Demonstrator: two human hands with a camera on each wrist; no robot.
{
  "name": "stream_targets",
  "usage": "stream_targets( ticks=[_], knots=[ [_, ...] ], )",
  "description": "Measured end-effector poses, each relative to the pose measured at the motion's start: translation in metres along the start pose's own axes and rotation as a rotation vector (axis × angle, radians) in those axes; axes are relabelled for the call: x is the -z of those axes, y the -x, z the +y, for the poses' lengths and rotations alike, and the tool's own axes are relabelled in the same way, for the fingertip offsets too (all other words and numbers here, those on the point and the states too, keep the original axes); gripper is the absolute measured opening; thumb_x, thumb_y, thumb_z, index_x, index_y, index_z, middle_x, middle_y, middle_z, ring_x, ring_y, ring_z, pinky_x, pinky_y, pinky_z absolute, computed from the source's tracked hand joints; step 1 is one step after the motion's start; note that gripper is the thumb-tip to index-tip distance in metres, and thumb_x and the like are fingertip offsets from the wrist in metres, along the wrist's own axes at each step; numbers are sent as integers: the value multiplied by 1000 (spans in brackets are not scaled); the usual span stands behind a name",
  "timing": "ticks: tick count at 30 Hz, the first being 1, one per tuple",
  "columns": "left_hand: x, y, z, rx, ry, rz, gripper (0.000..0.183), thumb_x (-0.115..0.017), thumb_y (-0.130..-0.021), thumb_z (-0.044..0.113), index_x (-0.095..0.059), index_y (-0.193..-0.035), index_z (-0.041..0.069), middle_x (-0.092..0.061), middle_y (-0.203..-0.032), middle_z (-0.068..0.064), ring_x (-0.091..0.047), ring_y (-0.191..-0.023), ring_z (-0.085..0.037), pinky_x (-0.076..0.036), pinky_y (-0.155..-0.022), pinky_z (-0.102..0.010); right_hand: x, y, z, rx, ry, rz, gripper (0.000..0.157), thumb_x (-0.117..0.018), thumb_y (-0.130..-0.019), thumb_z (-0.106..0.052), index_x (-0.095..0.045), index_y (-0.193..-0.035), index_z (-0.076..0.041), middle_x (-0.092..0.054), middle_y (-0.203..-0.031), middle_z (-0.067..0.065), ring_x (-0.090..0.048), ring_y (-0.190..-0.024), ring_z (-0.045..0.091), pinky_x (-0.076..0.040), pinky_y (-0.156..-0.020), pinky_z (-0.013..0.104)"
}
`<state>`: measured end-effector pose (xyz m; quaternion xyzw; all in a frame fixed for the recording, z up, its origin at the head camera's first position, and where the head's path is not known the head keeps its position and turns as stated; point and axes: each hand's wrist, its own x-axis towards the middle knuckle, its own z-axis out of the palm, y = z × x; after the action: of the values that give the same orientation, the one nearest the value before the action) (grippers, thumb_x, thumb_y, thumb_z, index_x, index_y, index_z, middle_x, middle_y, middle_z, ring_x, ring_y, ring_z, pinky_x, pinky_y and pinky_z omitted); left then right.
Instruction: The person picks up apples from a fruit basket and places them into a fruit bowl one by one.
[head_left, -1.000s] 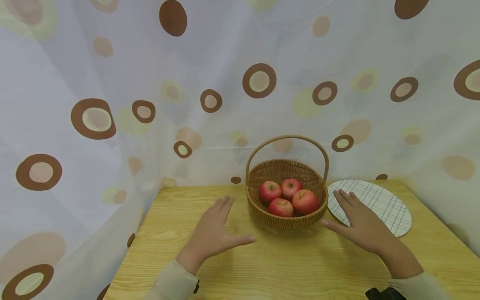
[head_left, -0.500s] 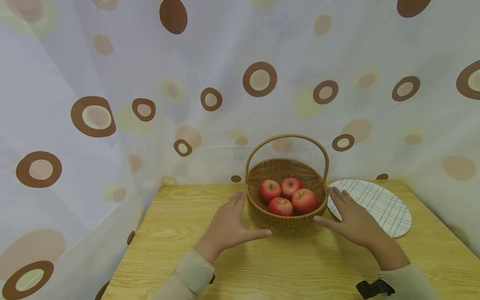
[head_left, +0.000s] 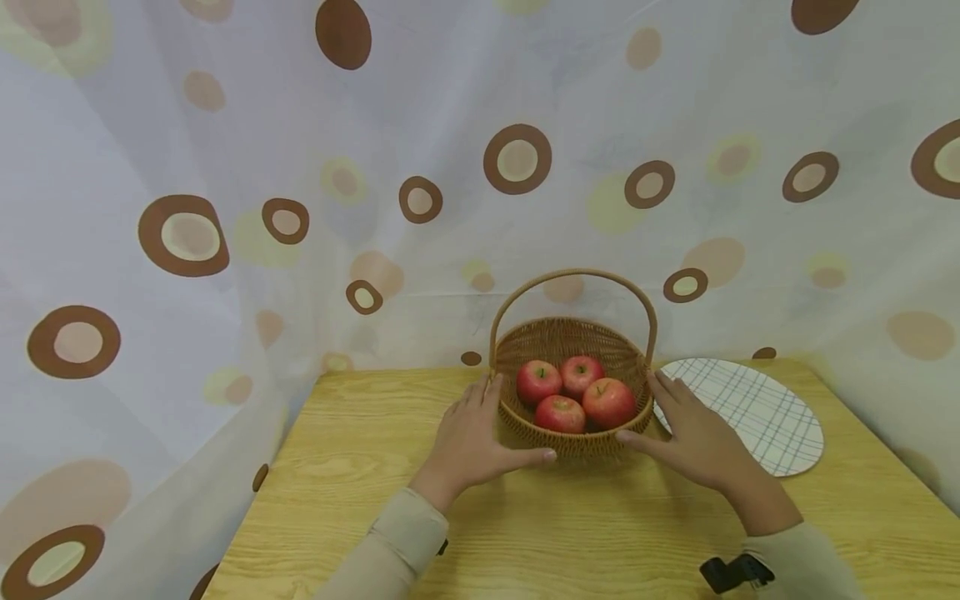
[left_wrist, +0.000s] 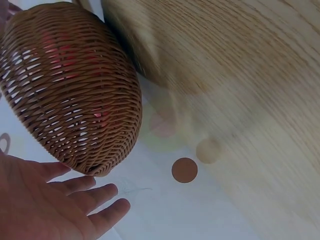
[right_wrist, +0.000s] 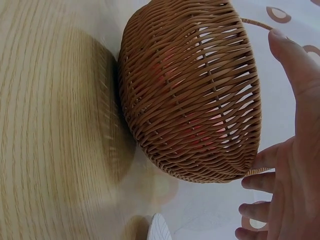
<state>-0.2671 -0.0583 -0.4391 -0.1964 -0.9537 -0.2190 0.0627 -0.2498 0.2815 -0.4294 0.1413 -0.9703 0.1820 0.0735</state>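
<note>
Head view: hands flank the basket; tabletop spreads left to its edge.

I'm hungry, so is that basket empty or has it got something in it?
Not empty: the basket holds four red apples, seen in the head view. Red shows through its weave in both wrist views.

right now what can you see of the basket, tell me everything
The basket is brown, open-topped and woven, wicker by its look, with small gaps in its rounded wall and one tall arched handle. It stands upright on the table, beside the checked mat, and holds four red apples. The left hand and right hand flank it, each seeming to touch it near the rim, though how firmly is unclear.
</note>
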Motion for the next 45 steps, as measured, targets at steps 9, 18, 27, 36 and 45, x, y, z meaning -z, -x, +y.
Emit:
stream_targets(
  ticks=[9,18,27,36,45],
  knots=[
    [-6,-9,1,26,-5,26,143,-54,-68,105,-18,-172,14,-22,-177,-14,-28,-161,-42,-33,-125,-65,-3,-4,3,-16,15,-8,116,-63,-93,-74,-17,-169,0,-24,-173,28,-24,-155,59,-37,-113,78],
    [-11,-17,1,49,-15,44,148,-47,-63,110,-20,-171,13,-25,-177,-12,-30,-160,-41,-36,-122,-67,-1,-8,-2,-25,47,-3,120,-65,-89,-79,-20,-169,0,-27,-173,25,-27,-154,59,-40,-108,80],
    [-14,-25,2,59,-77,97,149,-47,-62,111,-25,-170,10,-35,-173,-14,-40,-155,-40,-42,-115,-65,-6,-14,-2,-53,36,-6,124,-64,-87,-82,-15,-170,-3,-23,-175,24,-27,-155,59,-41,-105,82],
    [-18,-30,1,54,-84,109,151,-53,-61,108,-26,-169,7,-35,-173,-14,-41,-154,-38,-44,-115,-63,-8,-16,-2,-61,25,-19,139,-71,-77,-86,-8,-171,-5,-22,-173,30,-26,-154,60,-43,-104,80],
    [-18,-32,1,53,-82,106,154,-57,-59,108,-25,-169,4,-33,-173,-18,-42,-153,-41,-45,-114,-63,-13,-18,3,-60,18,-14,147,-72,-72,-90,-4,-171,-4,-24,-170,35,-28,-153,61,-42,-105,81]
  ],
)
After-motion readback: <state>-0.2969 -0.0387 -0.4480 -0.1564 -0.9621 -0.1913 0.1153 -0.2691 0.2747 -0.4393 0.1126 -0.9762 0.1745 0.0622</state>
